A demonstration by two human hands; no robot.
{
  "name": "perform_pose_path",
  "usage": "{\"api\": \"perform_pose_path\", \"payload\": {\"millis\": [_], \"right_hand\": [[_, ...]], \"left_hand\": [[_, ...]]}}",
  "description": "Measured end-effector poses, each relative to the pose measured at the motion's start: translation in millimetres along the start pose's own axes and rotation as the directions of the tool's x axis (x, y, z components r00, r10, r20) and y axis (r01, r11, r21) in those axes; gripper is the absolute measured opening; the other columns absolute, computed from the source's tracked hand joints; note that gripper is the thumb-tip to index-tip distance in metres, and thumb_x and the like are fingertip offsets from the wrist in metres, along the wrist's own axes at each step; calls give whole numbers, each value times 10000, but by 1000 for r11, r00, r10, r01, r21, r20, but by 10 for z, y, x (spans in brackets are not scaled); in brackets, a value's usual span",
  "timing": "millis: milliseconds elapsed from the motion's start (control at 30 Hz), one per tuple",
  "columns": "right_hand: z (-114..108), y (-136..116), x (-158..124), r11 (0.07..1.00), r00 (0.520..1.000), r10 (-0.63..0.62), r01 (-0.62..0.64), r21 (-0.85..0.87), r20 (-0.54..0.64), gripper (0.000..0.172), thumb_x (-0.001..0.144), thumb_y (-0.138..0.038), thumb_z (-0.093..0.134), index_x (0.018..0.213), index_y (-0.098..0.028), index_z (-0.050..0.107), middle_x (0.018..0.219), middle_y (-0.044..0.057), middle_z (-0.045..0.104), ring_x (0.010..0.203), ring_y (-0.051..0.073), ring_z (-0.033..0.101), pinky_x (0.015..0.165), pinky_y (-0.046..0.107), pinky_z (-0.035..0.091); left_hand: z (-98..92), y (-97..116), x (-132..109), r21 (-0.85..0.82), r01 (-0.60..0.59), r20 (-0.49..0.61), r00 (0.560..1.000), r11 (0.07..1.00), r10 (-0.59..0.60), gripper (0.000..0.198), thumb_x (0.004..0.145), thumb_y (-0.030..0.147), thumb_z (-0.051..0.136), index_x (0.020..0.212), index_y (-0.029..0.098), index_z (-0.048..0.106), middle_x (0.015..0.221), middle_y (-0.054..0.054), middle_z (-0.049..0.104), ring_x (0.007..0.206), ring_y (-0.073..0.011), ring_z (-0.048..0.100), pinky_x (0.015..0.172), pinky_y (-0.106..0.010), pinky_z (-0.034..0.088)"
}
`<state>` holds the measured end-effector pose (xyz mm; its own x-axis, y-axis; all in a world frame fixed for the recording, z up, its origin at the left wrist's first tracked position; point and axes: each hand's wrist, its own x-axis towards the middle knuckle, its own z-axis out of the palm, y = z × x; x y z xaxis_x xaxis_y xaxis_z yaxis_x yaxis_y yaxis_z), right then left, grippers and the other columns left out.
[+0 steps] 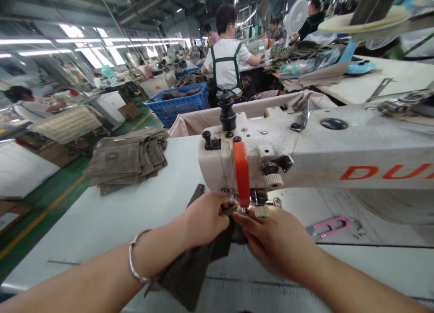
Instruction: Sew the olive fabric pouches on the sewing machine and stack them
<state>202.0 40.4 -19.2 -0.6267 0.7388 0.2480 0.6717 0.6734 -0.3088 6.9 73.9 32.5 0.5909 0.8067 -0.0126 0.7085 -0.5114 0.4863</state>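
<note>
A brown-grey piece of cloth lies under the needle area of a white sewing machine and hangs toward me. My left hand, with a silver bangle on its wrist, pinches a folded edge of this cloth just left of the presser foot. Close to the needle on the other side, my right hand grips the cloth with its forefinger and thumb; its other fingers are partly hidden behind the machine's parts. An orange lever-like guard stands in front of the needle, which I cannot make out clearly.
Pink-handled thread snips lie on the machine bed at right. A pile of brown-grey sewn pieces rests on the table at left. Beyond are a blue basket with cloth and a person in white seated at work.
</note>
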Motion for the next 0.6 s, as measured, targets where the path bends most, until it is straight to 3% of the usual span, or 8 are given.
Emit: {"api": "perform_pose_path", "payload": {"millis": [67, 167, 300, 467, 600], "right_hand": [[-2, -34, 15, 1000, 1000, -6, 6, -23, -3, 379, 896, -193, 477, 1268, -194, 553, 1016, 90, 650, 853, 231, 600, 746, 367, 463], [-6, -59, 19, 999, 1000, 20, -19, -33, 15, 372, 854, -188, 532, 1221, -200, 589, 992, 82, 663, 819, 225, 608, 719, 356, 457], [-16, -47, -8, 996, 995, 77, -74, -43, 59, 370, 823, -171, 561, 1185, -237, 601, 994, 51, 678, 787, 222, 618, 687, 350, 451], [-31, -31, -9, 995, 990, 94, -90, -49, 106, 338, 810, -180, 567, 1137, -256, 604, 983, 33, 677, 767, 225, 615, 651, 343, 432], [-6, -23, -8, 995, 991, 83, -75, -70, 109, 273, 834, -195, 553, 1097, -244, 603, 972, 33, 678, 743, 222, 612, 631, 340, 412]], "left_hand": [[-43, -21, 37, -137, 34, 30, 999, 990, -31, 284, 678, 0, 446, 761, 192, 639, 752, 15, 681, 722, -178, 640, 681, -269, 515], [-56, 2, 49, -177, 15, -8, 1000, 984, -17, 323, 683, 0, 435, 792, 210, 654, 764, 28, 680, 737, -174, 641, 710, -272, 513], [33, 126, -12, -55, 3, -6, 1000, 998, -3, 336, 708, -10, 428, 834, 212, 646, 867, -4, 681, 873, -199, 641, 820, -318, 508], [225, 235, -136, 86, 16, -120, 993, 996, -6, 299, 691, 19, 493, 915, 193, 588, 1010, -64, 613, 1016, -242, 577, 939, -411, 484], [282, 269, -172, 135, 7, -111, 994, 991, 8, 267, 724, 86, 525, 978, 159, 566, 1091, -105, 576, 1101, -282, 522, 1007, -469, 439]]}}
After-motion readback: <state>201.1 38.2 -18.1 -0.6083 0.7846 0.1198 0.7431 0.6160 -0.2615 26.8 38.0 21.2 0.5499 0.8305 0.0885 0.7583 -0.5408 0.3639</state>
